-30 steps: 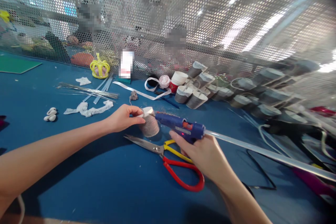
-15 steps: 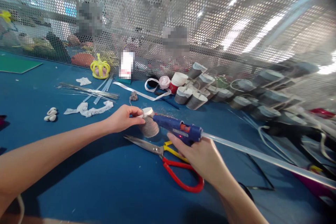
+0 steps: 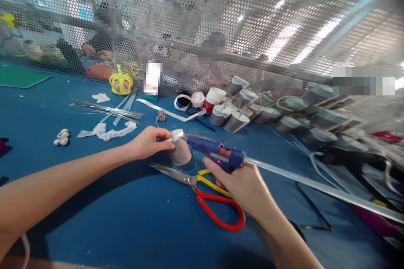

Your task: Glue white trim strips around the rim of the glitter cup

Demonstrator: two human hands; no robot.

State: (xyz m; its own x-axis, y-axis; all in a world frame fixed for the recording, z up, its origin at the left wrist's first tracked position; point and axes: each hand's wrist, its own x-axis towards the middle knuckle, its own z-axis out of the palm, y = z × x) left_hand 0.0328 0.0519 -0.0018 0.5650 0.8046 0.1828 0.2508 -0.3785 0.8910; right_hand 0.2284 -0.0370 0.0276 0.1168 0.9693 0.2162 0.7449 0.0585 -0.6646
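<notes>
My left hand (image 3: pixel 154 143) pinches the upper left edge of a small cup wrapped in greyish cord (image 3: pixel 180 153), whose white rim shows at the top. Gripped in my right hand (image 3: pixel 241 185) is a blue hot glue gun (image 3: pixel 217 151), its nozzle pointing left at the cup's rim. A long clear glue stick (image 3: pixel 303 185) runs out of the gun's back toward the right. Below the gun lie scissors (image 3: pixel 189 180) with one yellow and one red handle, partly behind my right hand.
Behind the cup lie a white ribbon (image 3: pixel 170 112), thin wires (image 3: pixel 107 108) and lace scraps (image 3: pixel 105 131). Several grey wrapped cups (image 3: pixel 236 122) are gathered at the back right, near a perforated screen (image 3: pixel 176 21). A yellow crown-shaped piece (image 3: pixel 120 82) stands further left.
The glue gun's nozzle has shifted slightly to the right and up along the cup's rim. My left hand and the cup stay almost where they were.
</notes>
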